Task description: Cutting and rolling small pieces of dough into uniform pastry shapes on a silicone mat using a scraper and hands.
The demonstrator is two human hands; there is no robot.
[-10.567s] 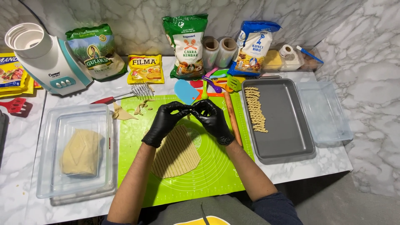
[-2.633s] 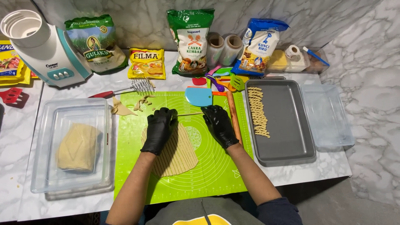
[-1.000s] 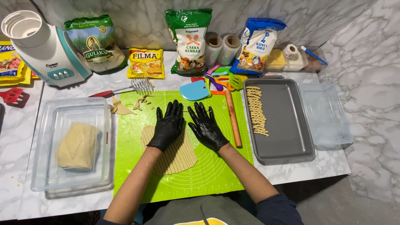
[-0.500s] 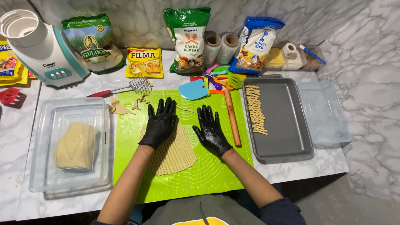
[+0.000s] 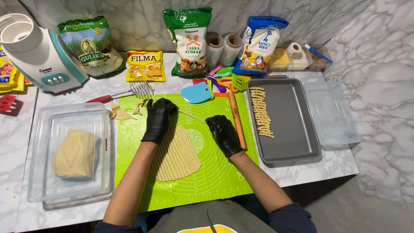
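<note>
— Where are the hands?

— Both are gloved in black, palms down on the green mat (image 5: 215,181). The left hand (image 5: 158,120) and the right hand (image 5: 224,134) each press one end of a thin dough strip (image 5: 192,115), fingers flat, grasping nothing.

— And the rest of the dough?

— The cut dough sheet (image 5: 177,155) lies between the forearms (sliced into narrow strips). Twisted sticks (image 5: 261,111) line the grey tray (image 5: 293,142) on the counter (image 5: 345,166).
</note>
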